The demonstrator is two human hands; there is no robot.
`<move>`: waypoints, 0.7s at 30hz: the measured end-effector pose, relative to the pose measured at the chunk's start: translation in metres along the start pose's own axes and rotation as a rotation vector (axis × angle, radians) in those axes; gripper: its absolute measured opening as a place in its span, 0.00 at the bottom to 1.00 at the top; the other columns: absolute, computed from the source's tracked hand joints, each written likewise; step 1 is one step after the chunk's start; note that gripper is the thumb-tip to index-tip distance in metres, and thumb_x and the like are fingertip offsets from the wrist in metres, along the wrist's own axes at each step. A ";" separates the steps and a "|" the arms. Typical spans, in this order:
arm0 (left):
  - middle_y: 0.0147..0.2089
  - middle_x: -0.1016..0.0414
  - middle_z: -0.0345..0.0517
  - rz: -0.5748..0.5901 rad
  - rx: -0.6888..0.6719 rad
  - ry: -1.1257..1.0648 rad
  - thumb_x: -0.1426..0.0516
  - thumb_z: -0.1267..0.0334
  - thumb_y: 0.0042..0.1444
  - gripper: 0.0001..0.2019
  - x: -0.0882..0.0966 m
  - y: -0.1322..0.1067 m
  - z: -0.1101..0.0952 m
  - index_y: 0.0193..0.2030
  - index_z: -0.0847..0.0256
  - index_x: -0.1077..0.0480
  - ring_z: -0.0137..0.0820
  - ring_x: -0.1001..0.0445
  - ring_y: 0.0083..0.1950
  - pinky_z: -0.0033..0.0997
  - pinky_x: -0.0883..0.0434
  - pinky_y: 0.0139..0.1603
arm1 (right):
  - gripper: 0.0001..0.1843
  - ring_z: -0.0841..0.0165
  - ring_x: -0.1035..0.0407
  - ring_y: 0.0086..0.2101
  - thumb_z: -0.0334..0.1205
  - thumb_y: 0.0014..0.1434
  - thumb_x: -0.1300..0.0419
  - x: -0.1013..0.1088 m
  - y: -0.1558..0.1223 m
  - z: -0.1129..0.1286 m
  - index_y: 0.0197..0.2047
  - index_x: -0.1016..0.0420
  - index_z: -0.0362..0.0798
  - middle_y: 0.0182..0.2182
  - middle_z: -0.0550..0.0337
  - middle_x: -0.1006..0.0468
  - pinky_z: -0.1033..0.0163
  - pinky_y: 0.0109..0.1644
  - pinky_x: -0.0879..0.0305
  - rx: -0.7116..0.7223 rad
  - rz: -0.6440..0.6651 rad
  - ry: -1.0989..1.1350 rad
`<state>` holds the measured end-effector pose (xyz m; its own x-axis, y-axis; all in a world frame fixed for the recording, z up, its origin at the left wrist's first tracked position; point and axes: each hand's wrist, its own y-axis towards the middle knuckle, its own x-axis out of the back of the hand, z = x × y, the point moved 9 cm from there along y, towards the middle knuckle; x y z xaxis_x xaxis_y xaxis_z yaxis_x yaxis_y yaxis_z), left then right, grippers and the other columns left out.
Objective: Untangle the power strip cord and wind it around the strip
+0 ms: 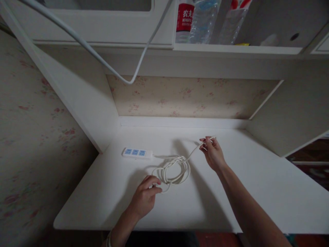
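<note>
A white power strip [137, 153] with blue sockets lies on the white desk [257, 185], left of centre. Its white cord [174, 169] runs right into a loose coil on the desktop. My left hand [145, 197] rests at the coil's near left edge, fingers pinched on a loop of the cord. My right hand [212, 152] is raised a little beyond the coil's right side, pinching the cord's free stretch, which runs from the coil up to my fingertips.
A shelf [231, 48] above the desk holds plastic water bottles [203, 20]. A thick white cable [102, 61] hangs across the upper left. Flowered wallpaper [190, 96] backs the alcove, and white side panels close it in left and right.
</note>
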<state>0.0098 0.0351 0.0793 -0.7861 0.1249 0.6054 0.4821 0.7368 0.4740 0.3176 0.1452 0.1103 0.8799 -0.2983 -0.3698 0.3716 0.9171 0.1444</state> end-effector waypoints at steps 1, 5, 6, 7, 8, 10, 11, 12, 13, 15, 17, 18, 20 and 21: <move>0.43 0.28 0.50 0.025 0.057 0.010 0.53 0.79 0.55 0.21 -0.008 -0.004 0.005 0.39 0.54 0.22 0.35 0.31 0.49 0.37 0.30 0.47 | 0.15 0.77 0.36 0.25 0.51 0.51 0.34 -0.003 0.003 0.000 0.35 0.32 0.52 0.35 0.65 0.25 0.68 0.32 0.35 -0.002 0.005 0.003; 0.46 0.28 0.50 0.098 0.244 -0.021 0.53 0.79 0.53 0.24 -0.034 -0.018 0.012 0.43 0.52 0.22 0.35 0.31 0.50 0.37 0.30 0.51 | 0.17 0.76 0.36 0.26 0.53 0.50 0.34 -0.008 0.002 -0.008 0.35 0.32 0.51 0.33 0.65 0.26 0.67 0.32 0.35 -0.040 0.004 -0.003; 0.48 0.28 0.49 0.120 0.276 -0.038 0.53 0.79 0.52 0.25 -0.038 -0.021 0.010 0.45 0.50 0.23 0.35 0.31 0.51 0.37 0.31 0.53 | 0.17 0.76 0.36 0.26 0.53 0.51 0.35 -0.008 0.000 -0.011 0.36 0.32 0.51 0.33 0.65 0.26 0.67 0.32 0.35 -0.050 -0.002 -0.004; 0.49 0.29 0.48 0.143 0.298 -0.051 0.53 0.80 0.51 0.26 -0.041 -0.022 0.008 0.47 0.49 0.24 0.35 0.31 0.53 0.37 0.32 0.54 | 0.17 0.75 0.36 0.27 0.53 0.51 0.35 -0.007 -0.004 -0.014 0.36 0.31 0.51 0.32 0.65 0.26 0.67 0.32 0.35 -0.058 -0.009 -0.002; 0.51 0.29 0.47 0.166 0.313 -0.062 0.52 0.80 0.49 0.28 -0.042 -0.022 0.005 0.48 0.48 0.25 0.35 0.32 0.54 0.36 0.32 0.56 | 0.16 0.75 0.36 0.27 0.53 0.51 0.35 -0.005 -0.007 -0.017 0.36 0.32 0.51 0.32 0.65 0.27 0.67 0.32 0.35 -0.064 -0.014 0.000; 0.53 0.29 0.44 0.198 0.322 -0.066 0.52 0.80 0.48 0.28 -0.039 -0.019 0.000 0.49 0.47 0.25 0.35 0.32 0.55 0.37 0.34 0.57 | 0.16 0.74 0.35 0.29 0.52 0.53 0.36 -0.004 -0.016 -0.019 0.38 0.32 0.52 0.31 0.65 0.28 0.66 0.34 0.34 -0.064 -0.011 0.001; 0.53 0.28 0.43 0.200 0.326 -0.058 0.51 0.79 0.48 0.27 -0.035 -0.015 0.000 0.49 0.47 0.25 0.35 0.32 0.54 0.37 0.34 0.58 | 0.16 0.74 0.35 0.29 0.52 0.53 0.36 -0.003 -0.020 -0.019 0.39 0.32 0.52 0.31 0.65 0.28 0.65 0.35 0.33 -0.062 -0.006 -0.006; 0.51 0.27 0.43 0.190 0.335 -0.052 0.51 0.78 0.49 0.26 -0.030 -0.011 0.001 0.47 0.47 0.24 0.36 0.31 0.53 0.37 0.35 0.57 | 0.16 0.73 0.35 0.30 0.52 0.54 0.37 -0.002 -0.024 -0.018 0.40 0.32 0.53 0.31 0.65 0.28 0.65 0.35 0.33 -0.060 -0.001 -0.017; 0.49 0.25 0.43 0.169 0.352 -0.053 0.51 0.76 0.50 0.24 -0.023 -0.005 0.004 0.45 0.48 0.23 0.36 0.30 0.51 0.37 0.34 0.57 | 0.16 0.73 0.35 0.30 0.52 0.54 0.37 -0.001 -0.028 -0.017 0.41 0.33 0.53 0.31 0.65 0.28 0.64 0.35 0.33 -0.059 0.005 -0.033; 0.45 0.23 0.44 0.099 0.424 -0.113 0.52 0.73 0.53 0.20 -0.011 0.006 0.017 0.42 0.52 0.22 0.35 0.28 0.48 0.35 0.33 0.54 | 0.17 0.73 0.34 0.31 0.52 0.54 0.37 0.001 -0.034 -0.016 0.42 0.33 0.54 0.32 0.65 0.28 0.64 0.36 0.32 -0.062 0.021 -0.061; 0.43 0.22 0.45 0.051 0.535 -0.231 0.53 0.68 0.56 0.18 -0.006 0.016 0.035 0.44 0.57 0.24 0.34 0.25 0.43 0.32 0.30 0.47 | 0.17 0.72 0.34 0.32 0.51 0.54 0.37 0.004 -0.039 -0.016 0.43 0.34 0.54 0.33 0.65 0.27 0.63 0.38 0.32 -0.073 0.037 -0.078; 0.42 0.22 0.46 0.040 0.595 -0.269 0.53 0.66 0.57 0.17 -0.006 0.019 0.045 0.46 0.58 0.25 0.33 0.24 0.39 0.31 0.29 0.43 | 0.17 0.72 0.33 0.32 0.52 0.55 0.37 0.006 -0.041 -0.017 0.43 0.34 0.53 0.33 0.64 0.27 0.62 0.39 0.32 -0.080 0.041 -0.081; 0.42 0.22 0.47 0.046 0.665 -0.275 0.52 0.60 0.58 0.17 -0.010 0.026 0.061 0.47 0.60 0.26 0.32 0.25 0.32 0.30 0.30 0.36 | 0.17 0.71 0.32 0.33 0.52 0.54 0.37 0.011 -0.045 -0.020 0.43 0.33 0.53 0.34 0.63 0.26 0.61 0.42 0.32 -0.093 0.044 -0.082; 0.42 0.22 0.48 0.047 0.682 -0.251 0.51 0.57 0.58 0.17 -0.012 0.030 0.068 0.47 0.60 0.26 0.31 0.25 0.29 0.29 0.30 0.34 | 0.17 0.71 0.32 0.34 0.52 0.54 0.37 0.013 -0.047 -0.022 0.42 0.33 0.53 0.34 0.63 0.26 0.60 0.43 0.32 -0.096 0.046 -0.084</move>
<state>0.0075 0.1007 0.0425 -0.8751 0.2544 0.4117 0.2331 0.9671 -0.1023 0.3050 0.1039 0.0786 0.9187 -0.2724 -0.2861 0.3034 0.9503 0.0696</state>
